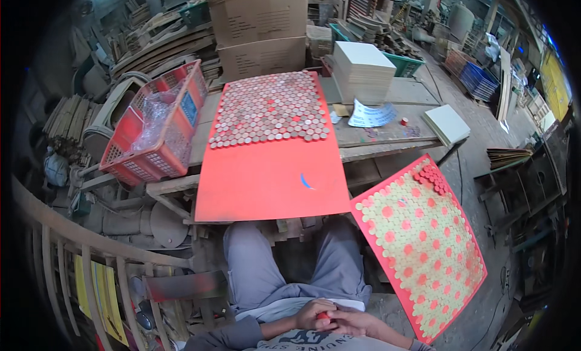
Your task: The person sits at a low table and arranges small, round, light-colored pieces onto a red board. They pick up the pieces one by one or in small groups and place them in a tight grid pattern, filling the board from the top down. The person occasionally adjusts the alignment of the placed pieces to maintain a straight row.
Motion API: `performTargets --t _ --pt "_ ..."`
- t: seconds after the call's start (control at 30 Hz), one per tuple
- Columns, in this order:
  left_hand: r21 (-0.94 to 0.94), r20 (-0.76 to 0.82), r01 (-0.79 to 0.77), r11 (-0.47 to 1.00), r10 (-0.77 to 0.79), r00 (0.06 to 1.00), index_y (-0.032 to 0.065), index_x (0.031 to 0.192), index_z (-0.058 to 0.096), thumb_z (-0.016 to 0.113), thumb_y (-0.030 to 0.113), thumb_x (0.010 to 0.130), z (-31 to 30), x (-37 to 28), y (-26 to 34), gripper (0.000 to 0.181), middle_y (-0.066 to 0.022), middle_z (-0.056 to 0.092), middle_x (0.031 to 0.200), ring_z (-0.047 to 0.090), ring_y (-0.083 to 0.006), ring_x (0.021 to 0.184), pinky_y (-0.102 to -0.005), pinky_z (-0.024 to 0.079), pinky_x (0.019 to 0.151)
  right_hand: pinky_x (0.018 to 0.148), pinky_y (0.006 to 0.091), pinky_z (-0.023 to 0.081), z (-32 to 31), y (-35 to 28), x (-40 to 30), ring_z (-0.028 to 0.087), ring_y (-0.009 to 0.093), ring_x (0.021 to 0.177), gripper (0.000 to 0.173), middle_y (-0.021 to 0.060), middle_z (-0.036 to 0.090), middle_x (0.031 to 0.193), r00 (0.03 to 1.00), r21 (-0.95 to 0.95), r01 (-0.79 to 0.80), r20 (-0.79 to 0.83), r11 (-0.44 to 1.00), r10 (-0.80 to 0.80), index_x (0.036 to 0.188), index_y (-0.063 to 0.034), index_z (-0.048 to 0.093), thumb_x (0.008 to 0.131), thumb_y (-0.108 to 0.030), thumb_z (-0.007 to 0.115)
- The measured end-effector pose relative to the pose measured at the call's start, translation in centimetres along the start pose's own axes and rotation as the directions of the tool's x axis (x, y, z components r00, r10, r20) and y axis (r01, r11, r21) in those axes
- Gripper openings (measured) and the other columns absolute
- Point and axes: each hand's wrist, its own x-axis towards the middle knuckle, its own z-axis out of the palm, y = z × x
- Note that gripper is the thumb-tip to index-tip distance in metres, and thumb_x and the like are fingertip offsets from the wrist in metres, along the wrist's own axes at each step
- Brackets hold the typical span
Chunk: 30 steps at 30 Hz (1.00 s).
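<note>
My left hand and my right hand meet low over my lap, close to my shirt. Between their fingers is a small red round piece, partly covered by them. Straight ahead, a red board overhangs the front of the workbench. Its far half bears closely packed short discs with greyish-pink tops and red sides; a blue crescent mark shows on its near half. To my right, a tilted red-edged board carries pale yellow-green discs with red ones among them, and a cluster of red discs at its far corner.
A red plastic crate holding bubble wrap stands left of the board. On the wooden workbench are a stack of pale panels, a curled printed sheet and a loose red disc. Cardboard boxes rise behind.
</note>
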Motion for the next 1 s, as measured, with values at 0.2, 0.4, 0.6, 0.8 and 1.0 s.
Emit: performTargets --t 0.2,0.4,0.6,0.8,1.0 --pt "-0.345 -0.109 0.310 0.886 -0.366 0.924 0.0003 0.080 0.058 0.060 0.036 0.088 -2.1 -2.7 -1.7 0.037 -0.0128 0.061 0.082 0.062 -0.0231 0.080 -0.0358 0.047 0.070 0.099 0.0451 0.046 11.2 -4.2 -2.5 0.054 0.039 0.122 0.064 0.0251 0.048 0.133 0.553 -0.784 0.294 0.606 -0.547 -0.571 0.134 0.0040 0.044 0.081 -0.016 0.073" --pt "0.327 0.044 0.278 0.903 -0.309 0.950 0.0013 0.111 0.062 0.064 0.013 0.083 -2.6 -3.3 -1.3 0.031 -0.0136 0.064 0.114 0.062 -0.0320 0.105 -0.0401 0.049 0.089 0.106 0.0457 0.042 11.2 -1.3 2.0 0.045 0.040 0.129 0.063 0.0233 0.047 0.135 0.789 -0.706 -0.001 0.434 -0.708 -0.435 0.128 0.0047 0.048 0.069 -0.011 0.066" --pt "-0.162 -0.168 0.377 0.912 -0.402 0.900 0.0044 0.145 0.036 0.065 0.023 0.091 -2.2 -4.4 -2.2 0.065 -0.0167 0.050 0.137 0.052 -0.0296 0.123 -0.0361 0.040 0.105 0.100 0.0433 0.047 9.2 -0.2 5.1 0.048 0.042 0.124 0.060 0.0229 0.048 0.129 0.737 -0.860 0.086 0.395 -0.503 -0.549 0.125 0.0027 0.048 0.068 0.001 0.068" --pt "-0.499 -0.010 0.491 0.714 -0.571 0.821 0.0082 0.152 0.020 0.062 0.026 0.096 -2.4 -4.0 -2.5 0.072 -0.0093 0.045 0.133 0.050 -0.0168 0.115 -0.0305 0.045 0.095 0.089 0.0447 0.051 8.0 0.5 5.9 0.056 0.042 0.110 0.053 0.0238 0.049 0.118 0.635 -0.923 0.027 0.313 -0.385 -0.707 0.114 0.0030 0.048 0.066 0.003 0.072" --pt "-0.544 0.026 0.454 0.706 -0.526 0.850 0.0131 0.153 0.019 0.060 0.019 0.097 -2.1 -3.4 -2.3 0.069 -0.0074 0.049 0.118 0.050 -0.0151 0.102 -0.0292 0.046 0.088 0.079 0.0456 0.054 9.3 -0.4 4.4 0.064 0.043 0.092 0.038 0.0262 0.057 0.104 0.640 -0.991 0.126 0.123 -0.055 -0.758 0.104 0.0055 0.050 0.071 0.002 0.069"
